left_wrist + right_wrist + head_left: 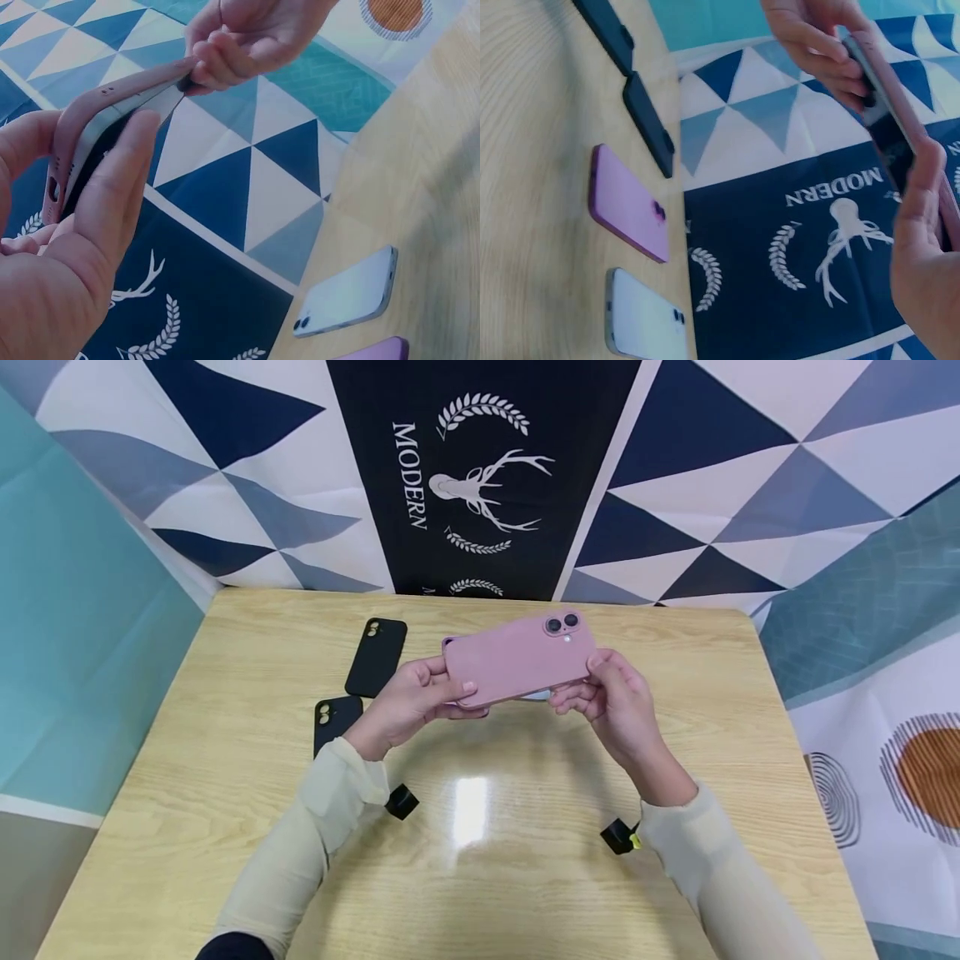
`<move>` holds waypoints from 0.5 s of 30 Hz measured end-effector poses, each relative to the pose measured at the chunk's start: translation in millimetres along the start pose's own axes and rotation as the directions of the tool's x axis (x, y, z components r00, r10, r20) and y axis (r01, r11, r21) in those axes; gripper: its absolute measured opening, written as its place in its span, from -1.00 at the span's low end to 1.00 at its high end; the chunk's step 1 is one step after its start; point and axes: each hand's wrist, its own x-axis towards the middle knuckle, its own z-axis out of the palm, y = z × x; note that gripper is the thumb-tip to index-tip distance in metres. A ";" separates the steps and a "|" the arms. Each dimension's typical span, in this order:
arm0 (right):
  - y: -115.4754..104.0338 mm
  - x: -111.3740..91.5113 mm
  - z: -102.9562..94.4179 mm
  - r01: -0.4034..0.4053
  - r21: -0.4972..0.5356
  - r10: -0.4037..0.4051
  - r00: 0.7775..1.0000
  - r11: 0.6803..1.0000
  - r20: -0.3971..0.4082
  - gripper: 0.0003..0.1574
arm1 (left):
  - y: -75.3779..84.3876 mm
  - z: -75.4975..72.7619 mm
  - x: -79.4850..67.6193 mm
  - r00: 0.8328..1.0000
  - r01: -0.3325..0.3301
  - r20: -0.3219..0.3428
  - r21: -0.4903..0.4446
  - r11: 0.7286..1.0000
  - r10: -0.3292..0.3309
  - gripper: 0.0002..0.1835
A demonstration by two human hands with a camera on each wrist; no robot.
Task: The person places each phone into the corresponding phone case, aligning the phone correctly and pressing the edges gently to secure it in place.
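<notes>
A pink phone case (510, 664) is held up over the far part of the table, its back and two camera lenses facing the head view. A phone (114, 116) with a pale edge and dark screen sits in it, its edge standing partly out of the case in the left wrist view. My left hand (412, 697) grips one end, thumb on the case's back and fingers on the screen side. At the camera end, my right hand (618, 702) pinches the corner between thumb and fingers.
Two black phone cases (377, 660) lie at the table's far left. A purple phone (626, 202) and a light blue phone (645, 319) lie beside them in a row, mostly hidden under the pink case in the head view. Patterned cloth (480, 485) hangs behind the table's back edge.
</notes>
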 end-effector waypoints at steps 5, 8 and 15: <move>-4.3 -10.2 -3.6 -0.047 0.008 0.045 0.993 0.999 0.111 -0.81 | -1.7 0.3 -3.3 1.000 0.007 -0.019 -0.018 1.000 -0.007 -0.42; -6.1 -12.8 -5.7 -0.052 0.005 0.051 0.990 0.999 0.134 -0.79 | -1.7 0.9 -3.4 1.000 0.001 -0.017 -0.043 0.999 -0.001 -0.40; -6.7 -13.8 -11.7 -0.057 0.027 0.053 0.991 0.998 0.126 -0.81 | -1.2 4.2 -0.9 1.000 -0.019 -0.017 -0.090 0.996 0.018 -0.38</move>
